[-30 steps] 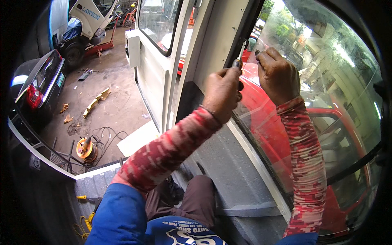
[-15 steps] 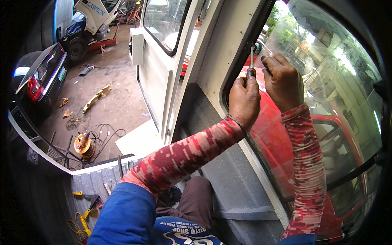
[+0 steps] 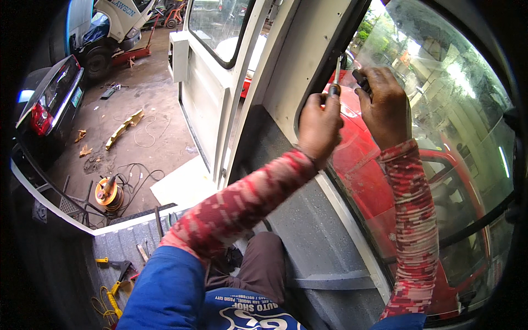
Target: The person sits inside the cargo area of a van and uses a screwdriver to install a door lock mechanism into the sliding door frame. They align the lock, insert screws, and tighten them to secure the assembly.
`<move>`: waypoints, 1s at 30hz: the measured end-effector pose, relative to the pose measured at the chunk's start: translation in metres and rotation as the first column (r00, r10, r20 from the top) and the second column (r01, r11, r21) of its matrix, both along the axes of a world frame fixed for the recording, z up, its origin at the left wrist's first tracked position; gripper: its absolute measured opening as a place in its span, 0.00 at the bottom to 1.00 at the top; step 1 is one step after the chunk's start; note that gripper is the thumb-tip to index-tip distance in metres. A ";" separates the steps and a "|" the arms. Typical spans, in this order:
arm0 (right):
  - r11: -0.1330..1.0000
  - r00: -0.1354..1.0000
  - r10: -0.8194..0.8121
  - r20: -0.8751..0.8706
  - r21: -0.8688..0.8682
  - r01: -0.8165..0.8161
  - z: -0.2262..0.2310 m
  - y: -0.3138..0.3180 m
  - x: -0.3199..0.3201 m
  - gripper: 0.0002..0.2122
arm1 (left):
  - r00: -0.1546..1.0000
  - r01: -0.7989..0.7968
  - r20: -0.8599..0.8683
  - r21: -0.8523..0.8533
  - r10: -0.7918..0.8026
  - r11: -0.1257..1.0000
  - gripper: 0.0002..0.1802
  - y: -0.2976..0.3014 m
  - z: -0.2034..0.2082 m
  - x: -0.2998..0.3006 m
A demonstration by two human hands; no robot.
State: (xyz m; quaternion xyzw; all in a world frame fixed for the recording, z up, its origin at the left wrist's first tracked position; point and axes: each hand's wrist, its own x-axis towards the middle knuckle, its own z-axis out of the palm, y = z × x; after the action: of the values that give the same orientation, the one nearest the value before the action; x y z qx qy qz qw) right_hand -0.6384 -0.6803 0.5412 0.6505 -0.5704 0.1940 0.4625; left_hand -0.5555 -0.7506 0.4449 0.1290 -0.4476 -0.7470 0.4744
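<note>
My left hand [image 3: 320, 125] is closed round the handle of a screwdriver [image 3: 337, 72]. The metal shaft points up along the dark rubber edging of the window frame [image 3: 316, 82], its tip by that edging. Close on the right, my right hand [image 3: 383, 102] pinches a small black piece [image 3: 360, 78] between thumb and fingers in front of the glass. Most of this piece hides in the fingers, so its kind cannot be made out. Behind both hands is a large window pane [image 3: 440, 104], with a red vehicle [image 3: 360, 148] showing through it.
A white door [image 3: 203, 104] stands open on the left. On the ribbed floor [image 3: 124, 240] lie a black-and-yellow tool [image 3: 118, 267] and a yellow cord [image 3: 114, 300]. Outside are an orange cable reel [image 3: 109, 195], a yellow broken strip [image 3: 125, 129] and a dark car [image 3: 49, 104].
My left hand and the screwdriver have shifted slightly up and left. More of the black piece now shows in my right hand. The whole view has moved a little.
</note>
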 end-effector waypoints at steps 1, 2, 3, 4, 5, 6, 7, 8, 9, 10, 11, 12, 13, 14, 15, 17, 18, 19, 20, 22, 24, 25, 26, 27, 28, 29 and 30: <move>0.998 0.998 -0.053 0.031 -0.013 0.053 0.001 0.003 0.001 0.08 | 0.989 0.148 -0.020 0.078 -0.147 0.986 0.16 -0.007 0.001 0.016; 0.993 0.991 -0.113 0.066 -0.018 0.115 0.001 0.008 0.002 0.08 | 0.968 0.249 0.015 0.087 -0.251 0.965 0.15 -0.016 -0.001 0.033; 0.987 0.984 -0.153 0.089 -0.028 0.156 0.000 0.011 0.004 0.08 | 0.946 0.324 0.005 0.050 -0.325 0.945 0.15 -0.025 -0.004 0.051; 0.985 0.975 -0.168 0.143 -0.023 0.173 0.000 0.014 0.005 0.06 | 0.914 0.406 0.024 0.010 -0.406 0.914 0.15 -0.034 -0.008 0.068; 0.971 0.956 -0.235 0.173 0.005 0.238 0.000 0.016 0.006 0.07 | 0.904 0.426 0.026 0.006 -0.426 0.905 0.16 -0.038 -0.015 0.079; 0.955 0.936 -0.293 0.193 0.028 0.294 -0.002 0.017 0.008 0.08 | 0.906 0.414 0.075 0.041 -0.416 0.909 0.16 -0.038 -0.024 0.091; 0.945 0.926 -0.327 0.188 0.043 0.325 -0.002 0.017 0.009 0.10 | 0.907 0.415 0.066 0.026 -0.416 0.909 0.16 -0.039 -0.033 0.102; 0.933 0.916 -0.360 0.174 0.054 0.357 -0.002 0.013 0.010 0.15 | 0.910 0.390 0.143 0.017 -0.388 0.921 0.17 -0.041 -0.042 0.113; 0.931 0.903 -0.366 0.225 0.105 0.351 0.000 0.010 0.011 0.15 | 0.912 0.376 0.186 -0.023 -0.366 0.926 0.17 -0.043 -0.051 0.122; 0.919 0.873 -0.391 0.290 0.168 0.356 0.001 0.006 0.012 0.16 | 0.905 0.366 0.236 -0.004 -0.354 0.931 0.18 -0.045 -0.058 0.129; 0.912 0.850 -0.406 0.334 0.206 0.355 0.005 0.002 0.015 0.15 | 0.908 0.363 0.226 0.000 -0.353 0.932 0.18 -0.046 -0.065 0.136; 0.903 0.824 -0.423 0.376 0.244 0.353 0.008 -0.001 0.016 0.15 | 0.903 0.359 0.226 0.071 -0.365 0.931 0.19 -0.051 -0.067 0.138; 0.894 0.796 -0.442 0.415 0.280 0.350 0.011 -0.005 0.019 0.14 | 0.898 0.355 0.224 0.137 -0.378 0.925 0.19 -0.054 -0.071 0.143; 0.893 0.758 -0.444 0.478 0.301 0.334 0.012 -0.004 0.022 0.13 | 0.886 0.321 0.324 0.088 -0.332 0.943 0.20 -0.059 -0.071 0.144; 0.893 0.713 -0.446 0.541 0.324 0.313 0.013 -0.002 0.026 0.12 | 0.907 0.336 0.289 -0.062 -0.306 0.940 0.21 -0.064 -0.069 0.143; 0.907 0.683 -0.418 0.599 0.318 0.276 0.013 -0.002 0.030 0.12 | 0.910 0.331 0.338 -0.237 -0.242 0.914 0.22 -0.076 -0.059 0.132; 0.904 0.674 -0.424 0.605 0.327 0.275 0.013 -0.002 0.031 0.12 | 0.921 0.329 0.320 -0.333 -0.222 0.884 0.23 -0.082 -0.052 0.125; 0.903 0.665 -0.427 0.613 0.335 0.270 0.013 -0.002 0.032 0.12 | 0.921 0.339 0.319 -0.384 -0.221 0.859 0.23 -0.088 -0.043 0.116; 0.901 0.662 -0.430 0.614 0.340 0.270 0.013 -0.002 0.032 0.12 | 0.925 0.329 0.317 -0.391 -0.210 0.859 0.23 -0.091 -0.035 0.107; 0.903 0.659 -0.426 0.619 0.339 0.265 0.013 -0.003 0.032 0.12 | 0.932 0.326 0.283 -0.372 -0.229 0.869 0.21 -0.095 -0.019 0.093; 0.906 0.678 -0.418 0.604 0.330 0.265 0.013 -0.003 0.031 0.12 | 0.913 0.373 0.285 -0.282 -0.294 0.884 0.19 -0.095 -0.005 0.085; 0.904 0.676 -0.423 0.603 0.330 0.271 0.013 -0.002 0.030 0.12 | 0.907 0.395 0.265 -0.274 -0.326 0.877 0.19 -0.094 0.000 0.082; 0.905 0.685 -0.420 0.595 0.331 0.267 0.013 -0.002 0.030 0.13 | 0.899 0.420 0.251 -0.264 -0.359 0.868 0.18 -0.092 0.004 0.080; 0.902 0.683 -0.426 0.593 0.336 0.270 0.013 -0.002 0.030 0.13 | 0.892 0.421 0.277 -0.218 -0.358 0.880 0.18 -0.090 0.008 0.078; 0.898 0.674 -0.435 0.597 0.341 0.278 0.013 -0.001 0.030 0.13 | 0.883 0.457 0.229 -0.211 -0.410 0.864 0.18 -0.085 0.010 0.073; 0.905 0.688 -0.418 0.593 0.336 0.261 0.013 -0.002 0.030 0.14 | 0.876 0.468 0.220 -0.165 -0.430 0.868 0.18 -0.078 0.011 0.067; 0.911 0.694 -0.405 0.595 0.329 0.249 0.014 -0.001 0.030 0.14 | 0.862 0.498 0.190 -0.141 -0.471 0.856 0.18 -0.072 0.012 0.063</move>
State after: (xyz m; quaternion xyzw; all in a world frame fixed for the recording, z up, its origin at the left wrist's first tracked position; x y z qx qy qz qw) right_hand -0.6084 -0.6817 0.5552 0.4766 -0.8200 0.2568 0.1857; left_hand -0.4928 -0.8223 0.4566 0.0225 -0.5669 -0.7859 0.2458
